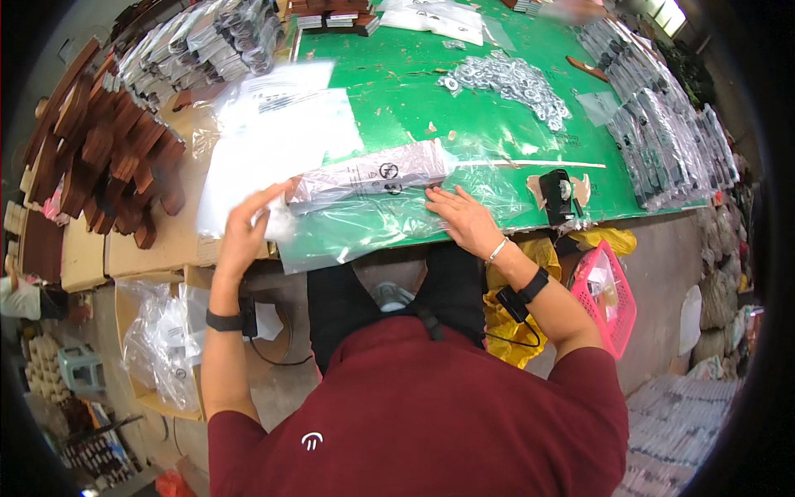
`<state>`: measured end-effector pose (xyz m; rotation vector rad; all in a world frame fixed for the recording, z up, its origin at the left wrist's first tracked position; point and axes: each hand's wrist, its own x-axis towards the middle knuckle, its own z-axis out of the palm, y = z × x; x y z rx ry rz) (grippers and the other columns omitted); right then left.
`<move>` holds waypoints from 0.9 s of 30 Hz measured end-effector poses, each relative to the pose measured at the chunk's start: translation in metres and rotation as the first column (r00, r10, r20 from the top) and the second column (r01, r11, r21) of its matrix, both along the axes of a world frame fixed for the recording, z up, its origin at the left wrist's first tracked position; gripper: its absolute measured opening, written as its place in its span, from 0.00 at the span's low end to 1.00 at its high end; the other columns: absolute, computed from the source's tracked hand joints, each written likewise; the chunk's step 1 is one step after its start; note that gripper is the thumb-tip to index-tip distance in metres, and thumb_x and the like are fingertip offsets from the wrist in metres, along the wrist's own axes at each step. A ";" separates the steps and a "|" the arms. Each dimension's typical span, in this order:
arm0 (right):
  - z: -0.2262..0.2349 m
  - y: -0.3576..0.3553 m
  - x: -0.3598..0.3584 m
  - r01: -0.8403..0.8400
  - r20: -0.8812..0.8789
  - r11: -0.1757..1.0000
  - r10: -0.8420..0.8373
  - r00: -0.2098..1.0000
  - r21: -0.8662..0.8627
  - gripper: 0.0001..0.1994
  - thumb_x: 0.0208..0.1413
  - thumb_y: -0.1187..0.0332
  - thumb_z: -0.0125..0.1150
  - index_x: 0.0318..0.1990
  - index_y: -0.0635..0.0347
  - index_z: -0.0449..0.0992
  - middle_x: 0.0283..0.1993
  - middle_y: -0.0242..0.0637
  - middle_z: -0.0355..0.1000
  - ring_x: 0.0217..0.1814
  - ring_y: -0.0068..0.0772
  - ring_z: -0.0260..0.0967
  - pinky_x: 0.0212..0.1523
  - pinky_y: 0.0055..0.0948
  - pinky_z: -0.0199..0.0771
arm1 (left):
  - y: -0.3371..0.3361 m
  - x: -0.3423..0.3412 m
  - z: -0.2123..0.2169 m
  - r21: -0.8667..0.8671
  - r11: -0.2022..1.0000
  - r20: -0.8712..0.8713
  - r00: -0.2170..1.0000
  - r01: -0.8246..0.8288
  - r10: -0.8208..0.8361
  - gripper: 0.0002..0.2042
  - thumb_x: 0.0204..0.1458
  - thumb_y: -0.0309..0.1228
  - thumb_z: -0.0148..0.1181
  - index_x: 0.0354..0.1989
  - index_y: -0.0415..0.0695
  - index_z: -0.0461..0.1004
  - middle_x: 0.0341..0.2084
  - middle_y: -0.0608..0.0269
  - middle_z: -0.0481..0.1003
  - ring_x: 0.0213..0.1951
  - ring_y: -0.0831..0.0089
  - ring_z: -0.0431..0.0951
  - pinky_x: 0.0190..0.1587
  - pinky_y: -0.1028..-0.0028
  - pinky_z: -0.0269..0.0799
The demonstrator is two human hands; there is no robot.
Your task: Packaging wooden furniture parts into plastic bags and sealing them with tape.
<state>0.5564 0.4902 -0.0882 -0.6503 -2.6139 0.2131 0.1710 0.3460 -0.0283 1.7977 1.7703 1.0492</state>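
Note:
A long, flat package [356, 176] lies across the near edge of the green table, its wrap brownish-pink with dark print. Around and below it spreads a clear plastic bag [348, 236], whose loose film reaches past the package's right end. My left hand [251, 219] is at the package's left end, fingers bent over that corner and thumb below, with bunched film between them. My right hand [466, 219] lies with fingers stretched on the film, just below the package's right end. What is inside the wrap is hidden.
Dark wooden pieces [112, 157] are stacked at left, near white sheets [265, 149]. Small metal rings [509, 83] lie in a heap at the back. A black tape dispenser [560, 197] stands right of my right hand. Wrapped bundles [662, 153] line the right edge. A pink basket [609, 298] sits below.

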 end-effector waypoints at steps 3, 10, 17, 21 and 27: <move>0.021 0.005 0.005 -0.014 0.007 0.965 0.016 1.000 -0.260 0.18 0.55 0.70 0.61 0.55 0.58 0.75 0.58 0.40 0.75 0.62 0.43 0.70 0.65 0.41 0.67 | 0.017 0.028 0.036 0.220 0.975 -0.050 0.999 0.004 0.007 0.21 0.50 0.15 0.55 0.53 0.46 0.78 0.52 0.61 0.78 0.56 0.64 0.76 0.60 0.67 0.68; -0.006 0.054 -0.022 0.162 -0.397 0.824 -0.421 0.815 -0.543 0.16 0.62 0.65 0.55 0.54 0.62 0.76 0.53 0.46 0.77 0.55 0.45 0.74 0.55 0.35 0.71 | 0.061 0.137 -0.049 0.148 0.929 -0.318 0.906 0.340 -0.281 0.21 0.51 0.23 0.61 0.56 0.49 0.75 0.52 0.59 0.75 0.55 0.58 0.73 0.59 0.61 0.68; -0.028 0.052 -0.022 0.201 -0.272 0.704 -0.499 0.823 -0.682 0.17 0.62 0.61 0.56 0.51 0.62 0.78 0.46 0.41 0.75 0.48 0.45 0.72 0.50 0.38 0.69 | 0.059 0.142 -0.073 0.078 0.957 -0.414 0.883 0.278 -0.223 0.26 0.50 0.27 0.64 0.61 0.53 0.71 0.59 0.63 0.69 0.60 0.61 0.68 0.61 0.62 0.63; -0.037 0.046 -0.020 0.268 -0.249 0.873 -0.389 0.887 -0.406 0.16 0.60 0.56 0.59 0.47 0.56 0.81 0.46 0.37 0.74 0.49 0.42 0.69 0.51 0.42 0.66 | 0.065 0.143 -0.067 0.057 0.964 -0.422 0.881 0.259 -0.212 0.27 0.49 0.27 0.65 0.61 0.52 0.71 0.58 0.63 0.70 0.59 0.62 0.69 0.60 0.62 0.64; -0.017 0.026 -0.027 0.384 -0.011 0.920 -0.386 0.922 -0.084 0.19 0.58 0.48 0.60 0.48 0.49 0.81 0.51 0.32 0.70 0.54 0.39 0.64 0.51 0.44 0.59 | 0.073 0.152 -0.039 -0.005 0.966 -0.446 0.864 0.259 -0.234 0.24 0.48 0.28 0.65 0.58 0.52 0.73 0.49 0.64 0.75 0.52 0.64 0.73 0.52 0.63 0.68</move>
